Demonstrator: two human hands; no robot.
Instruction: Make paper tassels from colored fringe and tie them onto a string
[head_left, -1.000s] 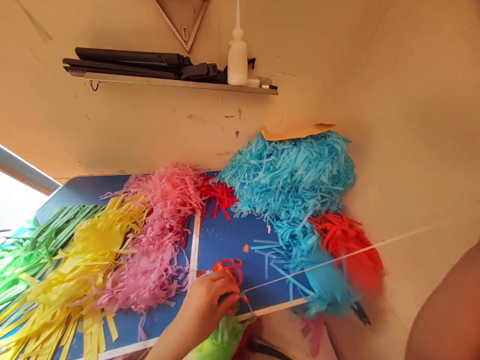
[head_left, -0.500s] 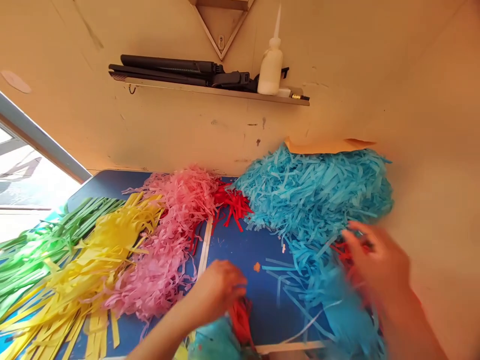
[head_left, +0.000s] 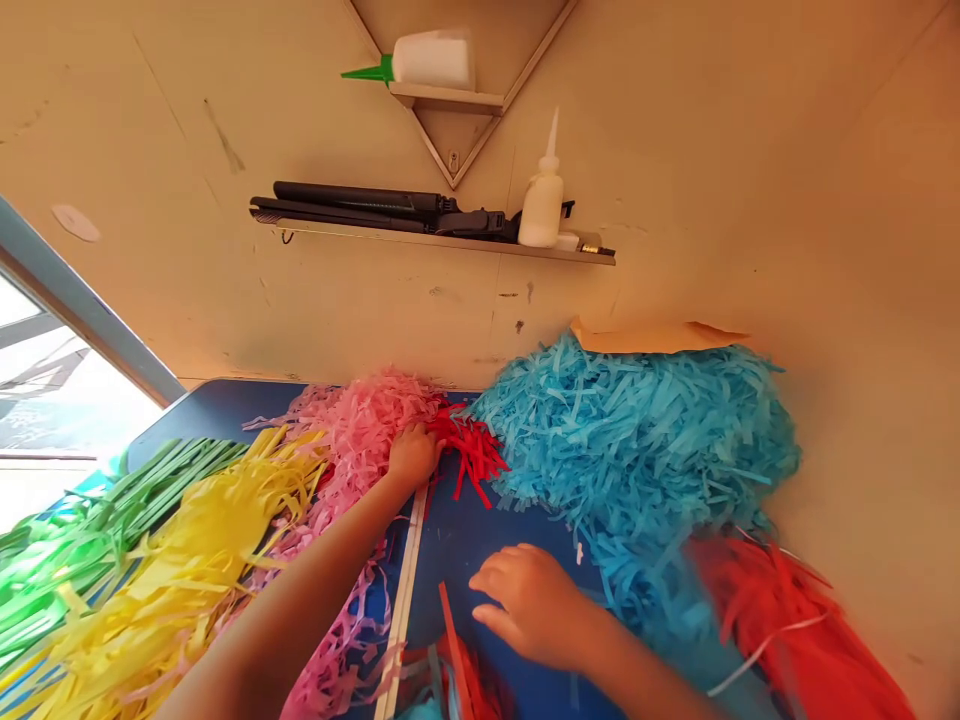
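Head view: our left hand [head_left: 416,455] is at the red strips [head_left: 478,455] by the table's [head_left: 450,545] far edge, between pink heap [head_left: 375,415] and blue heap [head_left: 637,440], fingers curled; whether they grip, we cannot tell. Our right hand [head_left: 529,605], nearer us, is half open, holding nothing visible. We judge colours lie apart to stay unmixed. Upright bottle [head_left: 541,210] and lying bottle [head_left: 435,62] show no readable writing.

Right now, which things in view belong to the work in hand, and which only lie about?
Work, likely:
red strips at the left hand
red-and-blue bundle near the right hand
pink heap, yellow heap, green heap, blue heap

Lying about:
black tool
upright bottle
bottle on its side
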